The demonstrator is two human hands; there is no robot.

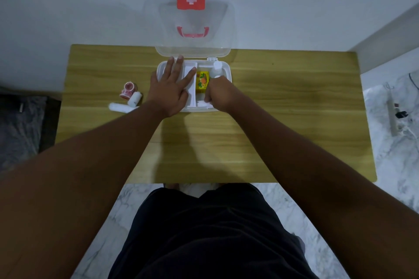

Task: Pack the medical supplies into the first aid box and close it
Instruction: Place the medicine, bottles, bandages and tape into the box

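Note:
The white first aid box [226, 70] stands open at the table's far middle, its clear lid [192, 29] with a red cross and red handle leaning upright against the wall. My left hand [172, 86] lies flat with spread fingers over the box's left compartments. My right hand [218, 94] is inside the right part, fingers curled on a small white item at the front; what it is I cannot tell. A yellow carton [201, 80] and a white bottle [216, 68] sit in the box. Two white bandage rolls [127, 103] and a red tape roll [127, 90] lie left of the box.
The wooden table [294, 108] stands against a white wall. A power strip with cables [395, 118] lies on the marble floor at the right. A dark object [20, 120] sits on the floor at the left.

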